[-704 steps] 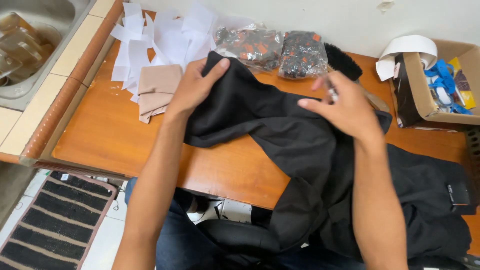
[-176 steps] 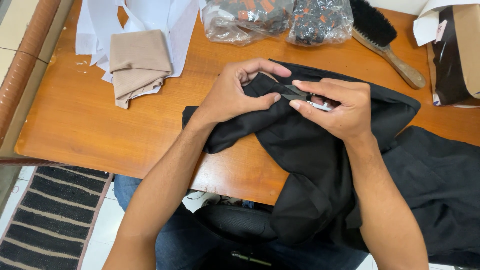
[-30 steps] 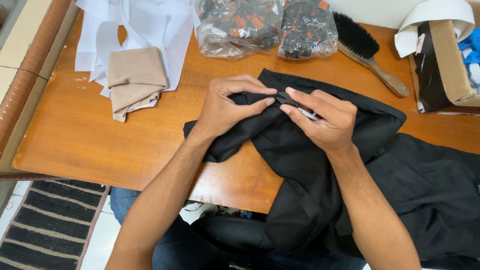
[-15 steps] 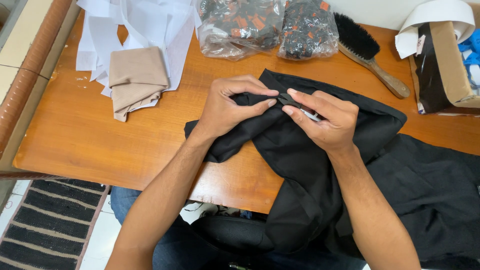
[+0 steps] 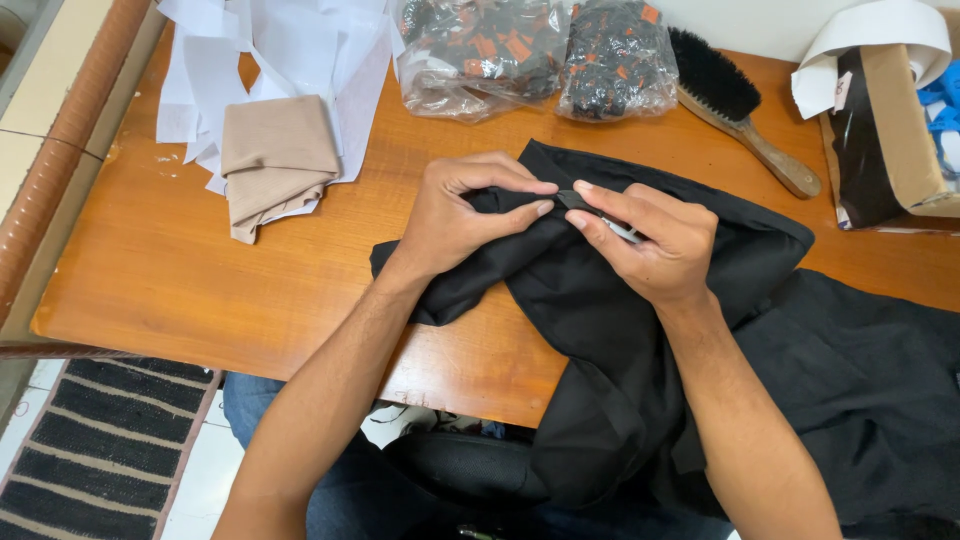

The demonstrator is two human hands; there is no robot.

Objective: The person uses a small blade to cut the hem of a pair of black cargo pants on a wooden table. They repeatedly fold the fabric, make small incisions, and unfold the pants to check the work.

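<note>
Barely any change from half a second and a second ago: same pinch, same place on the cloth; only a slight shift of the fingertips along the fold. Left hand (image 5: 455, 215) clenched over a bunched edge of the black garment (image 5: 600, 330), thumb and forefinger pressed together on the fabric; right hand (image 5: 655, 245) meeting it tip to tip, fingers (image 5: 585, 215) closed on the same fold and on a small slim metal tool (image 5: 622, 232), most of it hidden in the grip, so kind of tool not clear. Garment spread over the near right part of the desk (image 5: 200, 270), lower part hanging off the front edge toward the lap. Judging by the steadiness, fine work on one small spot still under way, not finished. Well apart on the desk: folded beige cloth (image 5: 275, 160) on white paper pieces (image 5: 290, 50), two clear bags of dark items (image 5: 530, 50), wooden brush (image 5: 740, 110), open cardboard box (image 5: 895, 130) at the right.
</note>
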